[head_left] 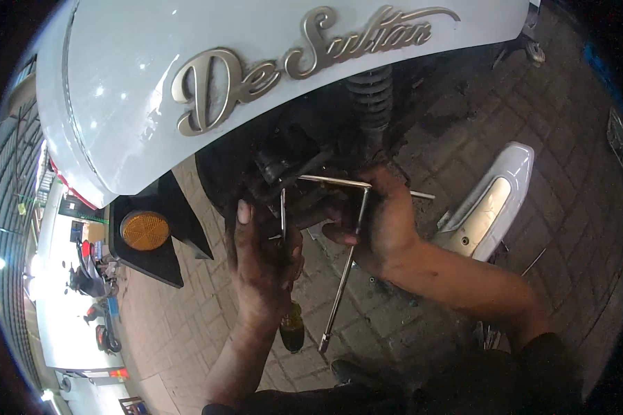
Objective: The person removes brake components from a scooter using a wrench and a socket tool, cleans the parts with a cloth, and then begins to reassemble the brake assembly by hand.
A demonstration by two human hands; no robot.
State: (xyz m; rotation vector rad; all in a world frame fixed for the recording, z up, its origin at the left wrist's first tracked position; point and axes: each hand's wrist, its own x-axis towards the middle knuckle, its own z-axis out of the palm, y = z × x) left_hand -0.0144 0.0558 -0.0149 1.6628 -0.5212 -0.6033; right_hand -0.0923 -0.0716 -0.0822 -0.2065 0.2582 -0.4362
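Beneath the white scooter body panel [131,90], my left hand [266,256] is closed around a screwdriver [283,211]. Its thin metal shaft sticks up past my fingers, and its yellow and dark handle hangs below them. My right hand [391,225] grips a chrome T-handle wrench [340,290] near where the crossbar meets the shaft. The crossbar shows on both sides of that hand, and the long shaft slopes down toward me. Both hands are close to the dark, shadowed underside parts [277,162], whose details are hard to make out.
A coil spring shock absorber [370,100] rises behind my hands. An orange round reflector [145,230] sits on a black bracket at left. On the brick paving [429,332] at right lies a grey-white curved cover [509,180]. Parked motorbikes [90,270] stand far left.
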